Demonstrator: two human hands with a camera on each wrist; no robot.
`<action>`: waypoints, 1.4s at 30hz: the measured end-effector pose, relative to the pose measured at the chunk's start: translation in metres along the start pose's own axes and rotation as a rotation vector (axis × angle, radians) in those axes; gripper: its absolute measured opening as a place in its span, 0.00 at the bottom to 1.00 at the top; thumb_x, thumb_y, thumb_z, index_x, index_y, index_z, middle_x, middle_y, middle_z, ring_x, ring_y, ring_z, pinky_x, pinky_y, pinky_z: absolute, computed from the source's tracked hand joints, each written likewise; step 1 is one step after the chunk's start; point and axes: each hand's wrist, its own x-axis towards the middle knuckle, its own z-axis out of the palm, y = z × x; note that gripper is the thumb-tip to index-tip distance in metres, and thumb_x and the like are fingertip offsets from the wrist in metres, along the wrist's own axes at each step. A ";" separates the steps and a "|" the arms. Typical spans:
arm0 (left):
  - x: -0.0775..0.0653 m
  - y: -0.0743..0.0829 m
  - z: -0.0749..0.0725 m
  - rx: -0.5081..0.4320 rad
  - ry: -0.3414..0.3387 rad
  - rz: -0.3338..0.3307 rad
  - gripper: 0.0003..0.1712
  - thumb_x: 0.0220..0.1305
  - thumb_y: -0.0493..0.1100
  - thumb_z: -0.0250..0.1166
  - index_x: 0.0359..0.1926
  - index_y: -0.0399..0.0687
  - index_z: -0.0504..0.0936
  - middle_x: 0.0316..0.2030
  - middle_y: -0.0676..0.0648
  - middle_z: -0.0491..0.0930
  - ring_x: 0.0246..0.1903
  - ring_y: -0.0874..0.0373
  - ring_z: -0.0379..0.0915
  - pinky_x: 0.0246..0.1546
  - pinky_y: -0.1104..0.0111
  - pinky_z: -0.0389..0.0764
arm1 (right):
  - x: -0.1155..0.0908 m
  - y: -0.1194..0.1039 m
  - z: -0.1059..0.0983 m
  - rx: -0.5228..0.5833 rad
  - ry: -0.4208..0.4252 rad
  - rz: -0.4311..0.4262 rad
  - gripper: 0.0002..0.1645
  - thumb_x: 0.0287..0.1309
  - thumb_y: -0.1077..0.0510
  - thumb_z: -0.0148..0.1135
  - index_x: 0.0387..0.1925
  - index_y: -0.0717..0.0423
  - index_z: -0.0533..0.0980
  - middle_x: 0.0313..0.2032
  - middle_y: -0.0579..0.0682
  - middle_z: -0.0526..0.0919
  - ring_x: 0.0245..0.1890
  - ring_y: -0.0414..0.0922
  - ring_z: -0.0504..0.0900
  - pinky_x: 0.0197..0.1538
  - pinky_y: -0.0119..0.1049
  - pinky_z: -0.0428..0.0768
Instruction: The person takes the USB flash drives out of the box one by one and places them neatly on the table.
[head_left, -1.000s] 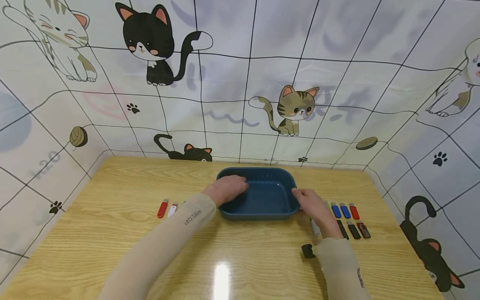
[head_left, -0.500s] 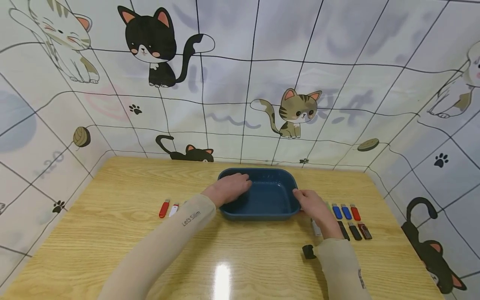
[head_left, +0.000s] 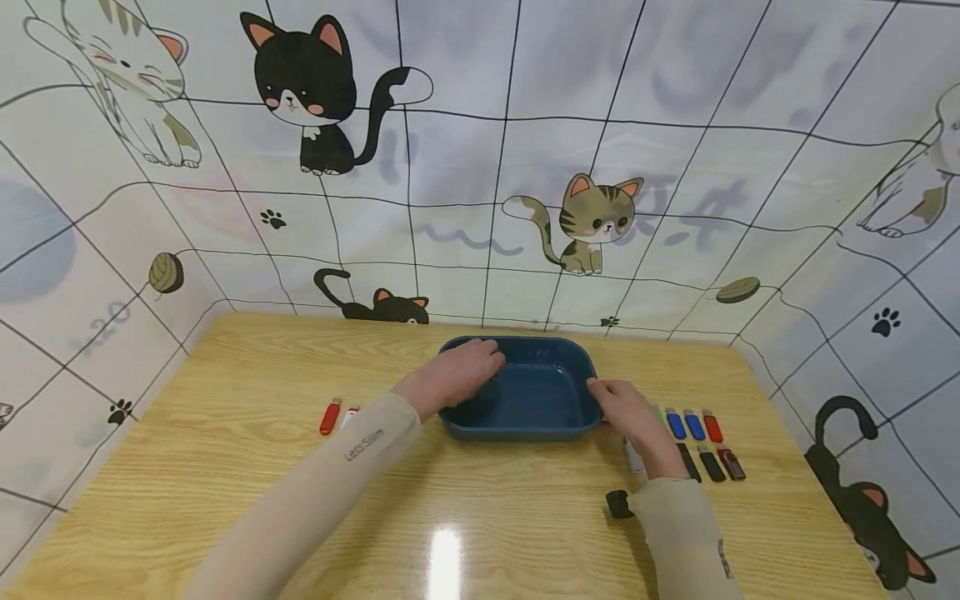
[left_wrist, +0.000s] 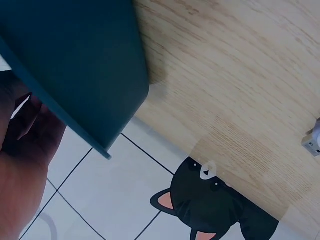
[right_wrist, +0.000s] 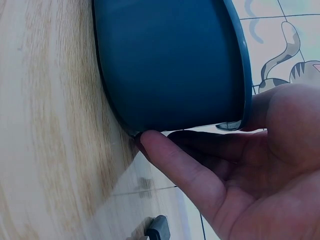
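A dark blue rectangular plastic tray (head_left: 540,396) with rounded corners stands at the back middle of the table. My right hand (head_left: 628,410) grips its right end, thumb at the rim; in the right wrist view, fingers reach beneath the tray wall (right_wrist: 170,65). My left hand (head_left: 459,375) reaches over the left rim with bent fingers. In the left wrist view that hand (left_wrist: 25,150) is partly hidden behind the tray (left_wrist: 85,75), and I cannot tell whether it holds anything. The visible tray floor shows nothing on it.
Left of the tray lie a red USB stick (head_left: 330,417) and a white one (head_left: 349,415), partly covered by the left sleeve. Several USB sticks sit in two rows at right, including a blue one (head_left: 675,423) and a black one (head_left: 711,463). A cat-printed cloth (head_left: 465,233) rises behind.
My left hand has risen slightly, and its forearm has shifted left, covering more of the sticks there. The right hand keeps its grip on the tray. The head view has shifted slightly.
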 end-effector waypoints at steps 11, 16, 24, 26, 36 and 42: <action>-0.023 -0.003 -0.004 -0.179 0.205 -0.032 0.10 0.77 0.32 0.57 0.51 0.42 0.83 0.47 0.45 0.79 0.48 0.52 0.78 0.52 0.65 0.82 | 0.000 0.002 0.002 0.023 -0.008 0.000 0.36 0.84 0.48 0.38 0.73 0.77 0.59 0.71 0.76 0.61 0.69 0.68 0.68 0.60 0.54 0.81; -0.033 -0.006 -0.001 -0.235 0.271 -0.058 0.08 0.75 0.34 0.60 0.50 0.40 0.83 0.44 0.44 0.79 0.46 0.51 0.78 0.50 0.64 0.82 | 0.001 0.002 0.002 0.028 -0.011 0.005 0.36 0.84 0.48 0.38 0.73 0.77 0.59 0.72 0.76 0.59 0.70 0.68 0.66 0.61 0.55 0.81; -0.055 -0.010 0.003 -0.323 0.361 -0.156 0.07 0.70 0.33 0.66 0.47 0.40 0.83 0.42 0.45 0.78 0.42 0.53 0.77 0.45 0.64 0.83 | 0.002 0.001 0.001 0.017 -0.010 0.007 0.36 0.84 0.49 0.38 0.73 0.76 0.59 0.73 0.76 0.59 0.71 0.68 0.65 0.61 0.55 0.81; -0.062 -0.011 0.002 -0.345 0.380 -0.186 0.07 0.68 0.33 0.68 0.47 0.39 0.83 0.41 0.45 0.78 0.40 0.53 0.76 0.44 0.64 0.83 | 0.002 0.001 0.001 0.016 -0.011 0.009 0.36 0.84 0.49 0.38 0.74 0.76 0.59 0.73 0.76 0.58 0.71 0.69 0.64 0.61 0.55 0.80; -0.097 -0.023 0.006 -0.450 0.459 -0.352 0.07 0.66 0.33 0.69 0.45 0.39 0.83 0.40 0.45 0.79 0.36 0.53 0.75 0.38 0.62 0.81 | 0.004 0.003 0.001 0.003 -0.015 0.008 0.37 0.84 0.48 0.38 0.73 0.76 0.59 0.73 0.75 0.59 0.72 0.68 0.64 0.61 0.55 0.80; -0.120 -0.033 0.006 -0.515 0.455 -0.462 0.07 0.68 0.33 0.68 0.46 0.37 0.83 0.42 0.42 0.80 0.38 0.51 0.77 0.39 0.57 0.83 | 0.004 0.004 0.000 0.006 -0.008 0.003 0.36 0.84 0.48 0.38 0.73 0.76 0.60 0.72 0.75 0.60 0.71 0.68 0.65 0.61 0.55 0.81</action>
